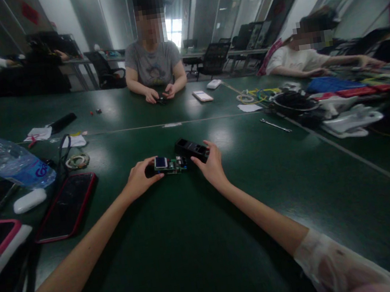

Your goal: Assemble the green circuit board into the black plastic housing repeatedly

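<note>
A green circuit board [172, 165] with a small square screen at its left end is gripped at that end by my left hand [141, 178]. Just behind it and to the right, a black plastic housing [190, 147] with cut-out openings is held at its right end between the thumb and fingers of my right hand [214, 163]. The board's right end and the housing are close together; whether they touch is hard to tell.
On the green table [154, 267], a bottle [11, 157], a red-edged phone [67, 205] and a white case [29, 200] lie left. A wrench [275, 125], cables and gloves [353, 120] lie right. A person [154, 64] sits opposite, another [298, 56] at the right.
</note>
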### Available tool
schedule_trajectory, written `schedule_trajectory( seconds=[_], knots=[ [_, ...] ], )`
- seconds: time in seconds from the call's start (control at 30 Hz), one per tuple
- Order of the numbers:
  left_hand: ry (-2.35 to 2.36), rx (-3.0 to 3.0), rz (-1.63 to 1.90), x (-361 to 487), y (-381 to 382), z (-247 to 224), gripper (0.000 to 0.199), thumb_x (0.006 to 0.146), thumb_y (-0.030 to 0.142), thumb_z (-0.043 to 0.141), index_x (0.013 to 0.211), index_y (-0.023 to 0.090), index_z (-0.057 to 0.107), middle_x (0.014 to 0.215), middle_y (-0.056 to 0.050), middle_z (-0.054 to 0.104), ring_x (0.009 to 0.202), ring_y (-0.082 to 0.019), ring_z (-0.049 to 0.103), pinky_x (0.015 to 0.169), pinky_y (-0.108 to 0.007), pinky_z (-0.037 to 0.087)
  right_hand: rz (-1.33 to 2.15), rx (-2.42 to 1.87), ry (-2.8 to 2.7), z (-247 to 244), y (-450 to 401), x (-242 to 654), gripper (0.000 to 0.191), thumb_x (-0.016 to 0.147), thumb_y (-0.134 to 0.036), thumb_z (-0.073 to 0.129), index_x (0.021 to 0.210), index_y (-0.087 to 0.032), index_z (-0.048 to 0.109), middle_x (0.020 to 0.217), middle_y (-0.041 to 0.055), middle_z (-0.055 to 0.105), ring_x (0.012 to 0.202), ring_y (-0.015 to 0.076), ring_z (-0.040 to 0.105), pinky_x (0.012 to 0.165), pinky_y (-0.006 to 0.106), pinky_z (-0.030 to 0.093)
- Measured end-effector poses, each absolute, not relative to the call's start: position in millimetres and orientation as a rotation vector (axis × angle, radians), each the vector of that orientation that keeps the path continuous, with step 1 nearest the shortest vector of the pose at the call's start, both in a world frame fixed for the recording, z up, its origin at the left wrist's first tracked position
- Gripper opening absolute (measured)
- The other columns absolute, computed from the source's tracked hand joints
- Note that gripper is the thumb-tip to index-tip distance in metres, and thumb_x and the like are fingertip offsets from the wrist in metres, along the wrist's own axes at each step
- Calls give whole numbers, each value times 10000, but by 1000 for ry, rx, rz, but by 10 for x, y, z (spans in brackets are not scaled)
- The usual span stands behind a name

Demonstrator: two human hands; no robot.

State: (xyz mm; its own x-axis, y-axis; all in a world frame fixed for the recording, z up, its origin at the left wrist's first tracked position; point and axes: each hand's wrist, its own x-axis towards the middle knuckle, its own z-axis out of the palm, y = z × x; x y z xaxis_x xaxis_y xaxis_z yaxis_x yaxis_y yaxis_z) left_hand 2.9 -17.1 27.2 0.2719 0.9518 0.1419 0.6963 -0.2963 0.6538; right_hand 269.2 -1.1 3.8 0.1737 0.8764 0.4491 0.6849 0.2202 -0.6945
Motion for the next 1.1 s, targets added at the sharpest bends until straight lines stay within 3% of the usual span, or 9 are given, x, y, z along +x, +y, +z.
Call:
schedule_trajectory(
  seconds=[0.57,0.83,1.1],
  knots=[
    [1484,2057,721,38,-192,309,628,817,448,671,1374,248,464,1313,-95,600,1247,-311,516,1048,-549,378,291,-1458,-1540,-7,35,2716,434,810,-232,648,1213,-187,494,1173,133,578,1089,291,561,961,530,473],
    [1472,2087,751,20,-165,257,616,817,439,677,1366,250,472,1291,-98,615,1236,-315,527,1032,-553,392,414,-1172,-1657,155,-114,2622,501,924,-406,550,1357,-216,384,1291,142,534,1141,254,574,997,467,493],
    [1498,2116,784,23,-131,202,589,800,455,688,1306,208,518,1242,-114,635,1192,-320,562,1007,-511,439,412,-1009,-1932,250,-217,2556,500,932,-320,553,1386,-224,368,1289,129,509,1196,254,535,1035,468,473]
  ],
)
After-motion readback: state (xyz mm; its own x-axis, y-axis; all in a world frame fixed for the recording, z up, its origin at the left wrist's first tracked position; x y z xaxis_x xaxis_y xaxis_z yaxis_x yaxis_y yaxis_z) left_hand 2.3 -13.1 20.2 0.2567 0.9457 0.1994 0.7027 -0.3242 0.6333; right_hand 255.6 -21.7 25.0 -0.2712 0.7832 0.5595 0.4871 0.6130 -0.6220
